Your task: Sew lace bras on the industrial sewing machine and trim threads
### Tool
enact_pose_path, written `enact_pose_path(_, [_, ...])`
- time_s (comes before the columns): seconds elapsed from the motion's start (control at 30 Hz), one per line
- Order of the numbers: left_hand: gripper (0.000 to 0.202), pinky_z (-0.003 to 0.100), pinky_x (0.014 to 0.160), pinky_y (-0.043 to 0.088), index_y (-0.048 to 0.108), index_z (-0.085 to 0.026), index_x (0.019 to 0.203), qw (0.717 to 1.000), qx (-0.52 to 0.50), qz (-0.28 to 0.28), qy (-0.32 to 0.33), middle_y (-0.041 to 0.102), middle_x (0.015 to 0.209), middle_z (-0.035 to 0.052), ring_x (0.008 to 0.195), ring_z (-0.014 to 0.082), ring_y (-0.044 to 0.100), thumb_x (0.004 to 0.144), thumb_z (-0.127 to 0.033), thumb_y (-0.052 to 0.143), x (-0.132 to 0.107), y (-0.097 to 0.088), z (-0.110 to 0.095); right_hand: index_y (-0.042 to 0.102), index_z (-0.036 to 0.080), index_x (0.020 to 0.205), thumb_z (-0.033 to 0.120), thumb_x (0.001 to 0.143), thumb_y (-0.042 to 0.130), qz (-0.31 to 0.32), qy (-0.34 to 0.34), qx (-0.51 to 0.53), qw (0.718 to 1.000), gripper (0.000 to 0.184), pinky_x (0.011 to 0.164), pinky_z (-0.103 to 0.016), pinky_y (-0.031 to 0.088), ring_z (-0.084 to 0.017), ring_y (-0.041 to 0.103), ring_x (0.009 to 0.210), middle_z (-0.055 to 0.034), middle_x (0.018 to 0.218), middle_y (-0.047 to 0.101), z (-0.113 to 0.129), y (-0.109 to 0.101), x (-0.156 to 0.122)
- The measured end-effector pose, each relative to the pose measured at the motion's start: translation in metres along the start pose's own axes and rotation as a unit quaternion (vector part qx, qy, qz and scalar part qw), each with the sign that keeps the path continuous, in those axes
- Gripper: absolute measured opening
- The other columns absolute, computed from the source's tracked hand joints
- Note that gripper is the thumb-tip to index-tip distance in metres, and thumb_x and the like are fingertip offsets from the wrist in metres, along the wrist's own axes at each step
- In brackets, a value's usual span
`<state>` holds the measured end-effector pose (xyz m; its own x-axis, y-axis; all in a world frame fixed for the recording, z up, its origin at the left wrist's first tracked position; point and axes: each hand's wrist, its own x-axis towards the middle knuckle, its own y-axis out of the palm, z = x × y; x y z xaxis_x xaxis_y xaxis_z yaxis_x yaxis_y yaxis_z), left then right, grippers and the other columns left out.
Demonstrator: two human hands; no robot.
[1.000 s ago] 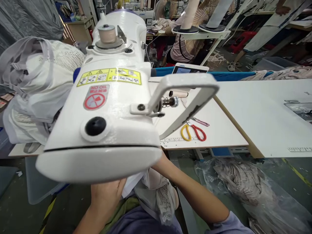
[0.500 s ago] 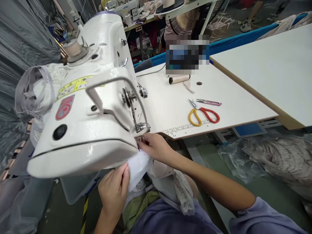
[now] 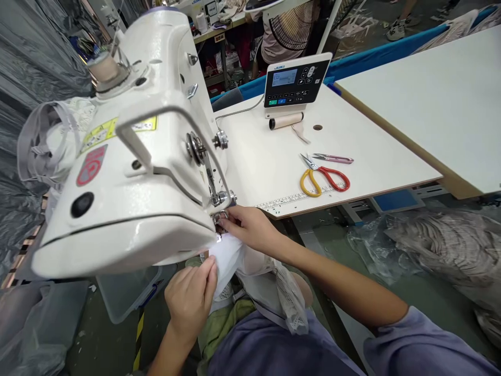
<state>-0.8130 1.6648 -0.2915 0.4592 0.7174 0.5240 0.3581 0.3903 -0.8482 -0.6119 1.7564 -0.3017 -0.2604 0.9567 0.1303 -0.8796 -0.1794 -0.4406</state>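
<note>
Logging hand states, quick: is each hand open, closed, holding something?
Left hand: closed, pinching the white fabric.
Right hand: at the sewing machine; open or closed cannot be told.

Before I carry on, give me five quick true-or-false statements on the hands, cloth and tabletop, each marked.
1. The left hand pinches the white cloth. True.
2. The right hand reaches for the scissors. False: the right hand is at the front of the sewing machine, by the cloth; the scissors lie on the table.
3. Both scissor handles are red. False: one is yellow, the other red.
4. The control panel stands with its screen lit. True.
5. The thread spool in front of the control panel stands upright. False: it lies on its side.
</note>
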Motion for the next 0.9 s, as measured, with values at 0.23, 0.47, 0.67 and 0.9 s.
enact_pose_path(0.23, [0.012, 0.029, 0.057, 0.037, 0.067, -0.014, 0.103, 0.999, 0.003, 0.001, 0.036, 0.065, 0.061, -0.0019, 0.053, 0.0121, 0.055, 0.092, -0.011, 0.067, 0.004, 0.001, -0.004, 0.066, 0.019, 0.085, 0.025, 0.095, 0.06, 0.014, 0.017, -0.002, 1.0, 0.013, 0.059, -0.023, 0.031, -0.012, 0.054, 0.062, 0.0031, 0.069, 0.066, 0.002, -0.006, -0.002])
enact_pose_path(0.47, [0.009, 0.028, 0.057, 0.038, 0.068, -0.015, 0.102, 1.0, -0.006, 0.005, 0.017, 0.067, 0.064, -0.0005, 0.054, 0.0123, 0.058, 0.094, -0.014, 0.064, 0.0, 0.001, -0.003, 0.066, 0.019, 0.085, 0.024, 0.093, 0.061, -0.006, 0.011, -0.006, 1.0, 0.01, 0.059, -0.022, 0.031, -0.011, 0.051, 0.059, 0.0047, 0.065, 0.061, -0.002, -0.007, -0.004])
enact_pose_path(0.67, [0.014, 0.025, 0.066, 0.05, 0.071, -0.016, 0.103, 0.99, -0.113, -0.009, -0.081, 0.077, 0.083, 0.0039, 0.07, 0.0145, 0.07, 0.096, -0.014, 0.06, -0.006, -0.001, 0.001, 0.062, 0.019, 0.09, 0.031, 0.094, 0.057, -0.02, 0.009, 0.102, 0.995, 0.013, 0.062, -0.024, 0.035, -0.012, 0.051, 0.064, 0.0029, 0.073, 0.061, -0.008, 0.005, -0.017])
enact_pose_path(0.9, [0.013, 0.023, 0.068, 0.058, 0.076, -0.022, 0.097, 0.951, -0.231, 0.021, -0.203, 0.081, 0.09, 0.0009, 0.078, 0.016, 0.075, 0.093, -0.022, 0.064, -0.016, -0.011, 0.002, 0.05, 0.02, 0.075, 0.069, 0.081, 0.065, 0.067, 0.221, 0.474, 0.849, 0.052, 0.048, -0.022, 0.028, -0.009, 0.036, 0.052, 0.0057, 0.061, 0.047, -0.012, 0.03, -0.062])
